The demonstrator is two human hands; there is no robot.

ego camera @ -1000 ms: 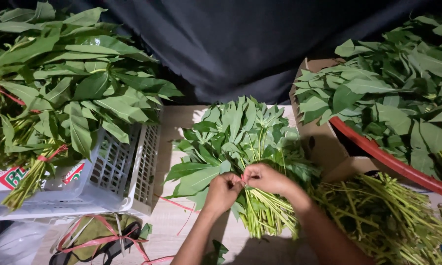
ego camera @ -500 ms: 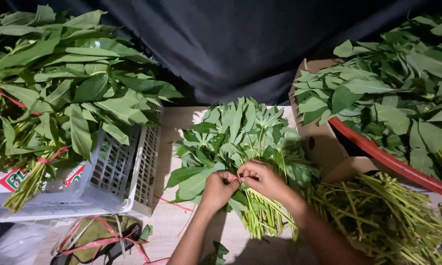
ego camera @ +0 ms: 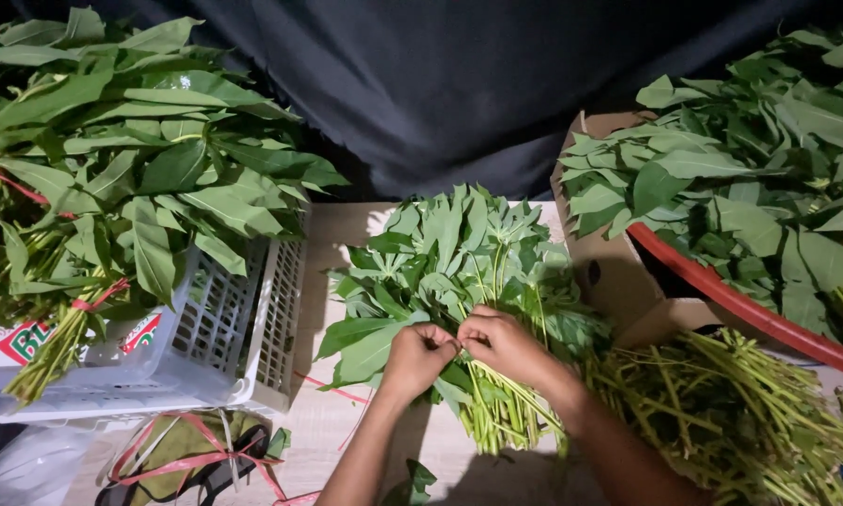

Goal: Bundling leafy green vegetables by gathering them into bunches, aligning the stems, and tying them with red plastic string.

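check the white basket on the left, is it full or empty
Full: the white basket is heaped above its rim with tied leaf bundles.

The bunch of leaves (ego camera: 459, 272) under the two hands is deep green on the blades and paler, yellow-green along the stems, the same as the leaves piled in the white lattice-sided basket (ego camera: 244, 337) and those over the red-rimmed tub (ego camera: 749, 309). Thin red ties (ego camera: 98, 300) bind the basket's bundles, and more red string (ego camera: 197, 459) lies below on what looks like a dull olive bag. The cloth (ego camera: 459, 84) behind is dark, near black, the table (ego camera: 337, 234) pale wood, the box (ego camera: 609, 272) plain brown.
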